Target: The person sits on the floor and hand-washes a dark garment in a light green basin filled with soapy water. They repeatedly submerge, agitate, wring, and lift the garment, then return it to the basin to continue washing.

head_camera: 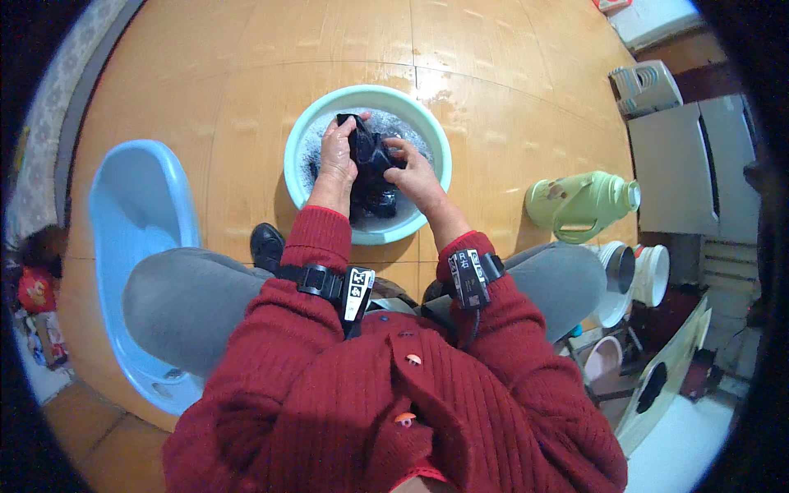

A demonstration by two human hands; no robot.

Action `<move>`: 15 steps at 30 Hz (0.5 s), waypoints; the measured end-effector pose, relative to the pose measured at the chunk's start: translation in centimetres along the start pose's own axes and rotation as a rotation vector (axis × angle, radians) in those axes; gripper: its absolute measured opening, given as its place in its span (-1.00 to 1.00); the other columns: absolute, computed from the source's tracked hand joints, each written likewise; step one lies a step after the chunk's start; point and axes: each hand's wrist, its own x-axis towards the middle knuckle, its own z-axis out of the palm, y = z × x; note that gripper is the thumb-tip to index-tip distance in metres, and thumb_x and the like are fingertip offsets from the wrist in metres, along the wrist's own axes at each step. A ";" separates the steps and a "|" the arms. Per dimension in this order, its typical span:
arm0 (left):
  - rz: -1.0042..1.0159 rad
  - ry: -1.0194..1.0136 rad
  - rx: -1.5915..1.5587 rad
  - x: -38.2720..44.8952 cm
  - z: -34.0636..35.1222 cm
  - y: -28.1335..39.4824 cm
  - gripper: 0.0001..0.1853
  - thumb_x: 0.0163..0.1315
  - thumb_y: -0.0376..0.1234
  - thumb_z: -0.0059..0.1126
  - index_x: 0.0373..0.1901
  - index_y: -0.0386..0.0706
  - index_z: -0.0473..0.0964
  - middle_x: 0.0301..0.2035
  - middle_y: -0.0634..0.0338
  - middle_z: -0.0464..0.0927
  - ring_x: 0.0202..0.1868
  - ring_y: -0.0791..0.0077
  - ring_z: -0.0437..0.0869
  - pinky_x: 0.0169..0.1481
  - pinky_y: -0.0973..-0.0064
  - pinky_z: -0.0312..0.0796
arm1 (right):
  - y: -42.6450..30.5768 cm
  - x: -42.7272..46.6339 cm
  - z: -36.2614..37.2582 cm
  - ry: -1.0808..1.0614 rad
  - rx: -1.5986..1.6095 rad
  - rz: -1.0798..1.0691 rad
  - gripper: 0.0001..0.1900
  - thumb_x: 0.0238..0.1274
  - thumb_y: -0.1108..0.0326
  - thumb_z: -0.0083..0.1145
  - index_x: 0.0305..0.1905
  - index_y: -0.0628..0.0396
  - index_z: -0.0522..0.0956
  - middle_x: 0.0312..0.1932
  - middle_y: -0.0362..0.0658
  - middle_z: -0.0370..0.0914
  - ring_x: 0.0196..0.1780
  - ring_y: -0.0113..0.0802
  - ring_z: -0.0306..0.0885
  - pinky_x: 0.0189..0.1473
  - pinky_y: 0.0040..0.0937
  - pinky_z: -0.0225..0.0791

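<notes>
A pale green plastic basin [442, 145] stands on the floor in front of me, holding sudsy water [317, 132]. Over it, my left hand [338, 151] grips one side of a wet black cloth [367, 145], its upper end bunched between thumb and fingers. My right hand [414, 171] pinches the same cloth from the other side, fingers curled around its edge. The lower part of the dark fabric hangs into the water. Exactly what kind of garment it is, I cannot tell.
A light blue plastic baby bathtub [138, 203] lies left, beside my knee. To the right stands a light green thermos flask [570, 197], with white buckets [653, 275] and a white cabinet [672, 166] beyond it. Wet patches mark the tan tiled floor [259, 80] behind the basin.
</notes>
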 end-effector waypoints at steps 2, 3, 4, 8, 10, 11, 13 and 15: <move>0.082 -0.049 0.017 0.4 0.2 -0.4 -0.76 0.28 -0.39 -0.13 -0.09 -0.27 0.44 -0.16 0.03 0.58 -0.14 0.29 0.58 0.04 0.25 0.44 | -0.1 -0.7 0.5 0.075 -0.272 -0.275 -0.54 -0.19 0.49 0.06 -0.01 0.13 0.46 -0.14 0.05 0.44 -0.04 -0.13 0.46 0.03 -0.31 0.33; 0.030 -0.014 -0.045 0.6 0.1 -0.8 -0.76 0.27 -0.40 -0.12 -0.09 -0.25 0.45 -0.18 0.05 0.59 -0.14 0.31 0.58 0.03 0.28 0.44 | 0.0 -1.0 0.8 0.133 -0.409 -0.338 -0.60 -0.18 0.52 0.05 -0.08 0.14 0.48 -0.20 0.04 0.45 -0.07 -0.11 0.48 0.01 -0.29 0.35; -0.013 -0.044 -0.126 0.7 -0.2 -1.0 -0.76 0.26 -0.41 -0.10 -0.08 -0.24 0.45 -0.20 0.07 0.59 -0.15 0.33 0.57 0.03 0.31 0.43 | 0.2 -1.4 1.2 0.184 -0.451 -0.385 -0.74 -0.18 0.54 0.02 -0.24 0.16 0.47 -0.27 0.08 0.40 -0.12 0.01 0.44 -0.02 -0.22 0.36; -0.077 0.079 -0.396 1.4 -1.5 -2.2 -0.80 0.30 -0.38 -0.16 -0.15 -0.21 0.45 -0.13 -0.06 0.56 -0.06 0.18 0.56 0.10 0.11 0.41 | 1.1 -2.7 2.3 0.332 -0.496 -0.561 -0.82 -0.18 0.60 0.03 -0.37 0.17 0.39 -0.25 0.04 0.36 -0.14 0.04 0.40 -0.08 -0.17 0.34; -0.069 0.085 -0.472 1.7 -2.1 -2.3 -0.79 0.32 -0.35 -0.23 -0.22 -0.19 0.44 -0.08 -0.16 0.52 -0.03 0.07 0.54 0.11 0.00 0.39 | 1.4 -3.0 2.4 0.393 -0.550 -0.719 -0.82 -0.18 0.60 0.04 -0.38 0.17 0.38 -0.26 0.04 0.35 -0.14 0.04 0.39 -0.09 -0.17 0.33; -0.081 0.080 -0.472 1.7 -2.2 -2.3 -0.77 0.34 -0.31 -0.24 -0.22 -0.17 0.46 -0.05 -0.16 0.51 -0.02 0.03 0.53 0.12 -0.02 0.38 | 1.5 -3.1 2.3 0.336 -0.517 -0.674 -0.83 -0.18 0.59 0.05 -0.38 0.17 0.37 -0.25 0.05 0.36 -0.13 0.04 0.39 -0.07 -0.17 0.33; -0.117 0.086 -0.484 1.8 -2.3 -2.2 -0.72 0.36 -0.25 -0.27 -0.20 -0.14 0.48 0.01 -0.16 0.49 0.01 -0.04 0.51 0.13 -0.06 0.35 | 1.5 -3.1 1.9 0.203 -0.489 -0.577 -0.84 -0.16 0.57 0.07 -0.39 0.17 0.37 -0.23 0.07 0.37 -0.10 0.05 0.41 -0.03 -0.18 0.32; -0.116 0.070 -0.481 1.6 -2.1 -2.1 -0.73 0.34 -0.28 -0.27 -0.22 -0.17 0.47 -0.01 -0.18 0.49 0.02 -0.03 0.50 0.15 -0.03 0.34 | 1.4 -3.1 1.5 0.118 -0.538 -0.474 -0.78 -0.15 0.55 0.07 -0.29 0.16 0.37 -0.17 0.10 0.39 -0.04 0.09 0.41 0.02 -0.17 0.31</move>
